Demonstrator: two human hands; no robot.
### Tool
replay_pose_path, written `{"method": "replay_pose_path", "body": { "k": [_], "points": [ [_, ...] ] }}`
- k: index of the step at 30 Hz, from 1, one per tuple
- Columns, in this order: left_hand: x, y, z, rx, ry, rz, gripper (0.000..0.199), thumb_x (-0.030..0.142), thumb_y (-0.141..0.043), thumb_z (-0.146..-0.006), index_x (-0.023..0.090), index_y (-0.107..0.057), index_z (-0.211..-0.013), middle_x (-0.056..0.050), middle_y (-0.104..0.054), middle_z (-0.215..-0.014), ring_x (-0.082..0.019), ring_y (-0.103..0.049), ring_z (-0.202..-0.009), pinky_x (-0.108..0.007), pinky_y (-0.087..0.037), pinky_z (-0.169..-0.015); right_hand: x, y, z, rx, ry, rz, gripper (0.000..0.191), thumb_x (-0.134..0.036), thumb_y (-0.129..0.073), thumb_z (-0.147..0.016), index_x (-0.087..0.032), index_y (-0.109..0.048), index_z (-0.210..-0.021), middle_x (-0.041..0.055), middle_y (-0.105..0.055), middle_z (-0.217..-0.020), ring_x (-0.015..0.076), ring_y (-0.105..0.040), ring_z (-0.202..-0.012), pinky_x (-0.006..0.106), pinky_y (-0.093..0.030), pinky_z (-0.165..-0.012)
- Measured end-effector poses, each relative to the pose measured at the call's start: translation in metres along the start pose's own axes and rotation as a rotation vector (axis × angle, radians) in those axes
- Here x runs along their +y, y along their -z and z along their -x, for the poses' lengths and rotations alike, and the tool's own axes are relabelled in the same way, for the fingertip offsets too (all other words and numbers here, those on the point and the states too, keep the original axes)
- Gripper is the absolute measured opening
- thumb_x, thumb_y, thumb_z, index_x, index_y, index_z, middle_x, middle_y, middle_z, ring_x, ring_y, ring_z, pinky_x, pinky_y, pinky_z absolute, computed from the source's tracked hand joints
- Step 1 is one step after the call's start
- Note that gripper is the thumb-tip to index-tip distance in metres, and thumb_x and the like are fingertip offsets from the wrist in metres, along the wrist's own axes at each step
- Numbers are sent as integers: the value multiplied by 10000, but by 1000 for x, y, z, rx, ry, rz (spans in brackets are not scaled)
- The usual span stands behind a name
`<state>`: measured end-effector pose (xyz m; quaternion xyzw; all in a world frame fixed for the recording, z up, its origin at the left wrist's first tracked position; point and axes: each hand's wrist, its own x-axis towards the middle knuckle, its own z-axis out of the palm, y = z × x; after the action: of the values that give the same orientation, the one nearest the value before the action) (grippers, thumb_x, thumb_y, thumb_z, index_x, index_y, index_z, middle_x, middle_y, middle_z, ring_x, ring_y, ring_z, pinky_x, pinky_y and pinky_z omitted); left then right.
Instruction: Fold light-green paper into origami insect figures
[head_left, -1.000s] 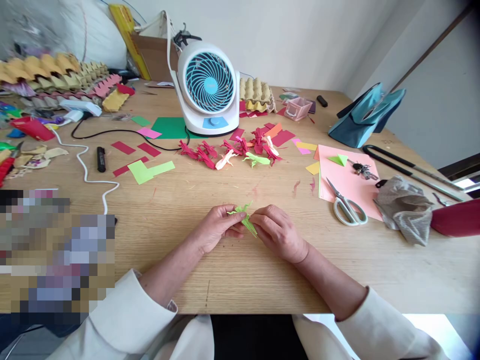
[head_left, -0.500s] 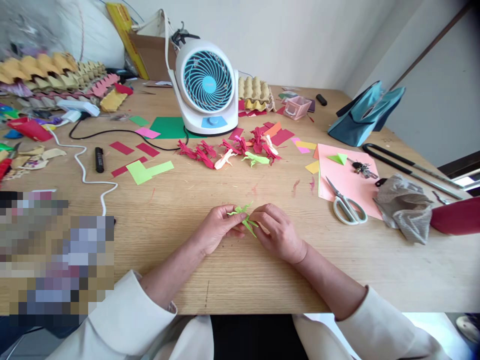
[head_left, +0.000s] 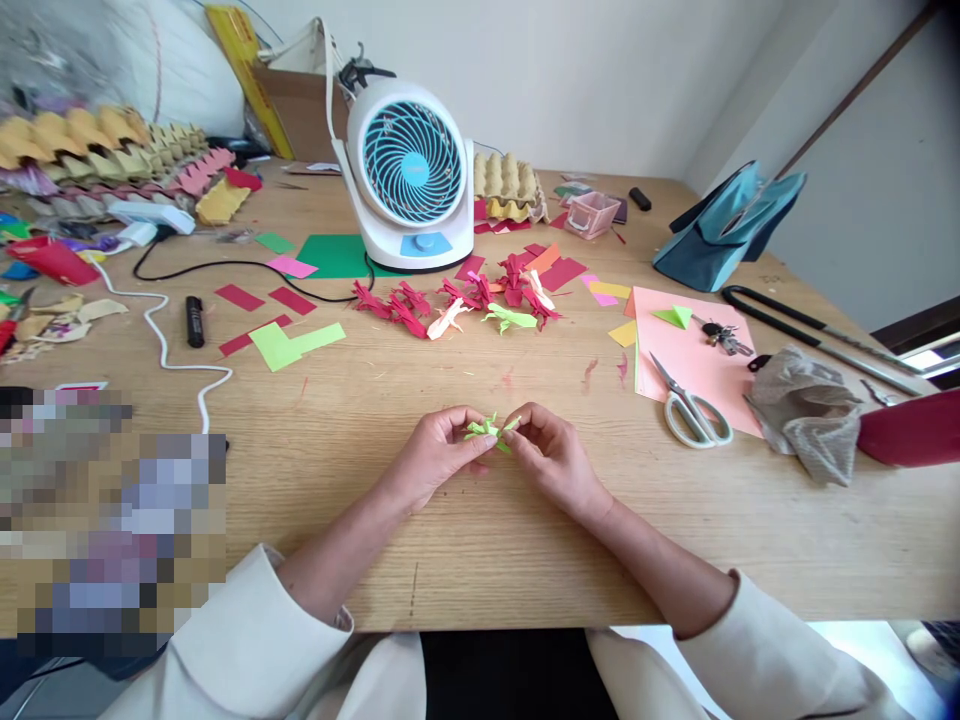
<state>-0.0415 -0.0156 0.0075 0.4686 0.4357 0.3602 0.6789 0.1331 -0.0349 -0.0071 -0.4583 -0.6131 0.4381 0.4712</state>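
Note:
Between my two hands, just above the front middle of the table, is a light green folded paper figure (head_left: 491, 432) with several thin pointed limbs. My left hand (head_left: 444, 452) pinches its body between thumb and fingers. From the other side my right hand (head_left: 553, 455) grips one of its thin limbs with thumb and fingertips; the fingers hide part of the paper. Farther back lie several red folded paper figures (head_left: 405, 312), a pale pink one (head_left: 448, 318) and another light green one (head_left: 513, 318).
A white fan (head_left: 412, 165) stands at the back. On the right are scissors (head_left: 690, 405), pink paper sheets (head_left: 660, 350), keys (head_left: 724, 338) and a grey cloth (head_left: 806, 410). To the left lie a black marker (head_left: 195, 322), light green paper (head_left: 277, 347) and a white cable (head_left: 166, 335).
The green paper figure has been turned in my hands, so its limbs point differently. My right hand has shifted its fingertips to the figure's upper right limb.

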Motion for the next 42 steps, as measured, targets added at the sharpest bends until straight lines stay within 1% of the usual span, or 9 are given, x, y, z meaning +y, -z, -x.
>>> {"method": "replay_pose_path", "body": {
  "k": [5,8,12,16,20,26,29,35,42],
  "points": [
    [-3,-2,-2,32,-69,-147,267,369,-776,-683,158,-657,-796,-8,-628,-795,-138,-609,-716,-233,-558,-569,4,-5,-1,24,-114,-169,268,-423,-709,-808,-212,-546,-781,-7,-543,-693,154,-539,-694,297,-450,-670],
    [-6,-2,-2,47,-121,-244,196,332,-727,-722,167,-661,-804,-1,-619,-770,-138,-589,-709,-232,-537,-585,5,-7,-2,39,-114,-192,254,-405,-698,-811,-211,-536,-791,-4,-548,-728,142,-520,-686,288,-436,-656],
    [-12,-3,-3,103,-275,-461,113,276,-676,-773,168,-672,-807,-4,-630,-735,-129,-563,-679,-221,-475,-620,7,-9,-2,48,-106,-216,236,-380,-681,-811,-214,-512,-814,-11,-532,-746,127,-500,-662,274,-417,-627],
    [-16,-3,-2,148,-349,-557,86,259,-657,-794,177,-683,-807,-12,-652,-757,-139,-579,-702,-231,-451,-667,9,-12,-2,51,-111,-254,231,-363,-683,-806,-214,-531,-895,3,-563,-789,137,-536,-708,284,-437,-667],
    [-12,-4,-1,186,-370,-626,46,183,-629,-781,178,-674,-784,-21,-656,-784,-147,-595,-737,-236,-453,-687,7,-13,-1,31,-141,-255,230,-382,-680,-809,-210,-550,-887,6,-581,-770,137,-539,-687,279,-439,-649],
    [-6,-7,2,262,-419,-762,141,48,-594,-733,175,-652,-746,-17,-653,-812,-140,-601,-760,-243,-448,-703,7,-12,1,44,-150,-156,184,-349,-665,-808,-195,-565,-821,0,-589,-727,130,-533,-648,266,-427,-618],
    [-6,-6,2,251,-409,-789,128,51,-610,-736,170,-654,-756,-16,-651,-800,-139,-599,-746,-241,-446,-680,9,-12,2,52,-143,-135,164,-329,-657,-808,-192,-567,-818,2,-594,-727,130,-536,-645,265,-430,-616],
    [-6,-2,3,233,-490,-856,99,93,-592,-777,170,-641,-739,-14,-612,-775,-127,-570,-702,-232,-427,-636,9,-13,1,41,-129,-150,185,-354,-660,-820,-190,-574,-830,6,-595,-738,131,-536,-661,261,-423,-617],
    [0,-1,2,174,-405,-786,73,141,-581,-790,162,-620,-731,-10,-606,-742,-130,-563,-683,-232,-423,-614,5,-9,1,-35,-158,-82,268,-420,-671,-830,-177,-572,-777,-7,-551,-697,119,-473,-630,254,-382,-598]
  ]
}}
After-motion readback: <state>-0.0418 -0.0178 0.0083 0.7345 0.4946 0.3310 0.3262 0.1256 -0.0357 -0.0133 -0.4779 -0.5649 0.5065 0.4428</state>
